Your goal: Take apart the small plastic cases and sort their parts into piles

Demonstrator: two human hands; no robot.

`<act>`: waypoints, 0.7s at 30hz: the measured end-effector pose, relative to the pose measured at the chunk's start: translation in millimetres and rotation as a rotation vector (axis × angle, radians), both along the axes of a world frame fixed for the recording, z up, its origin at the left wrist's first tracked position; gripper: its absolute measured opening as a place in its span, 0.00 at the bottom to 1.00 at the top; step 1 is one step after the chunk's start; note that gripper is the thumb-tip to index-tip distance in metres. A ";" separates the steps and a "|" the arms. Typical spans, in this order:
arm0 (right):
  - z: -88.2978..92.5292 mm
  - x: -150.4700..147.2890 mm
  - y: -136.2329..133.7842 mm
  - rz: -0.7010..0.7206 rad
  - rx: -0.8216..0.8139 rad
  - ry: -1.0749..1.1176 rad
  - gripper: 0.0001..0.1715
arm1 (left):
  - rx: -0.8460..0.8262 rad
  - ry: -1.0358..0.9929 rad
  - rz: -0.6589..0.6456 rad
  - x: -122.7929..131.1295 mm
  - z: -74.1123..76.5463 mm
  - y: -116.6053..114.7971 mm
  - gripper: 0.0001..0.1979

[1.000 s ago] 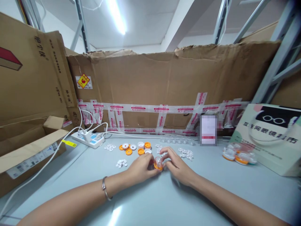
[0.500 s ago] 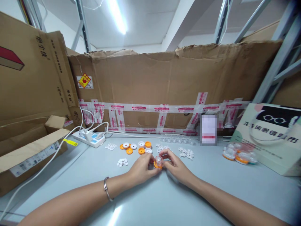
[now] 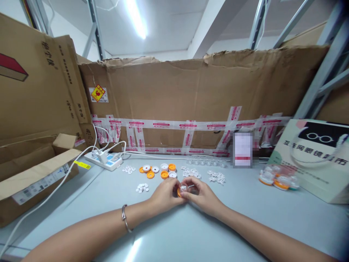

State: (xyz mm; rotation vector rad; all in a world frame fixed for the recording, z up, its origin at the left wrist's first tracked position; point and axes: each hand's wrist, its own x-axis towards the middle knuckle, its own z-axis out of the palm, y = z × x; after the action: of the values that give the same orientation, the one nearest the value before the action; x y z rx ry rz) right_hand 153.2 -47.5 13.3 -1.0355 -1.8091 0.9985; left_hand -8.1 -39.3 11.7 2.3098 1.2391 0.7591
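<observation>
Between my two hands is a small round piece with an orange base and a clear dome [image 3: 183, 188], tilted a little. My left hand [image 3: 165, 193] is closed around its left side, thumb and fingers on the orange rim. From the right, my right hand [image 3: 200, 192] grips the clear dome with thumb and fingertips. Just beyond the hands lie several orange rings [image 3: 150, 175] and white rings [image 3: 172, 175]. Small white discs [image 3: 142, 187] are heaped left of my left hand. Past my right hand are small white parts [image 3: 191, 172] and another pile of white pieces [image 3: 216, 177].
Clear domes [image 3: 205, 162] line the table's back. Finished-looking domed pieces [image 3: 280, 180] stand right, beside a paper bag [image 3: 308, 163]. A power strip [image 3: 103, 161] with white cables and an open carton [image 3: 35, 178] occupy the left. A large cardboard sheet [image 3: 174, 94] walls the back.
My right hand has closed in on the domed piece, its thumb now against it. The piece has tipped and shifted slightly left. My left hand keeps its hold.
</observation>
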 end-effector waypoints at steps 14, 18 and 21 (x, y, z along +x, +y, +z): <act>-4.7 5.6 -3.5 0.045 0.192 -0.072 0.12 | -0.045 -0.052 -0.072 0.1 2.8 -0.3 0.09; -3.5 4.6 -3.5 0.122 0.174 -0.064 0.11 | -0.053 -0.075 -0.022 -0.7 -0.1 0.4 0.10; -6.1 3.0 -1.9 0.086 0.171 -0.071 0.17 | -0.084 -0.109 -0.029 -1.8 -2.3 1.7 0.10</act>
State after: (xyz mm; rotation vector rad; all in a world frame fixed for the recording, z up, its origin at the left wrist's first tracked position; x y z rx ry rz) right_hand 156.2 -49.3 7.2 -0.9053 -1.9741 0.8500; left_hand -10.0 -37.6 9.4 2.1849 1.1645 0.7964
